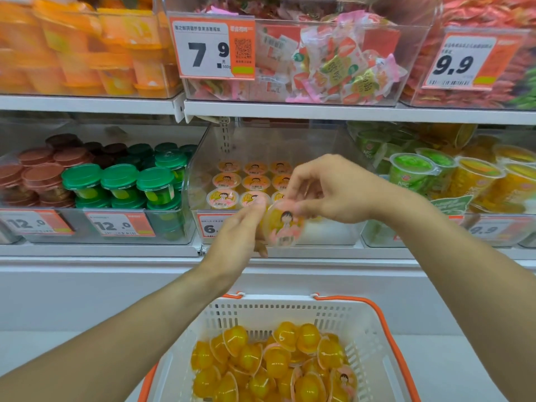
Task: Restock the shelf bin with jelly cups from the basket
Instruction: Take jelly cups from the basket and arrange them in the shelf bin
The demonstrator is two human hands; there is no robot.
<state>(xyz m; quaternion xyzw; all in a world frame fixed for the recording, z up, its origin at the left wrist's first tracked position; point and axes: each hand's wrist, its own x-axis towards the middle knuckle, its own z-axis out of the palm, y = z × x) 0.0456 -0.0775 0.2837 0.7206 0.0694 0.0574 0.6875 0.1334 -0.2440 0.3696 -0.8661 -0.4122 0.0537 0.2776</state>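
One orange jelly cup (282, 224) with a pink cartoon lid hangs in front of the clear shelf bin (327, 233), lid tilted toward me. My left hand (236, 236) grips it from the left and below. From above and the right, my right hand (330, 190) pinches its top edge with thumb and fingertips. Inside the bin, several matching cups (255, 182) stand in rows at the left and back. Below, a white basket (359, 338) with orange handles holds several orange jelly cups (269, 364) in a loose pile.
Neighbouring clear bins hold green-lidded and brown-lidded cups (119, 181) to the left and green and yellow cups (452, 172) to the right. An upper shelf (290, 110) carries a bin of pink wrapped sweets (333, 62) and a 7.9 price tag (213, 49).
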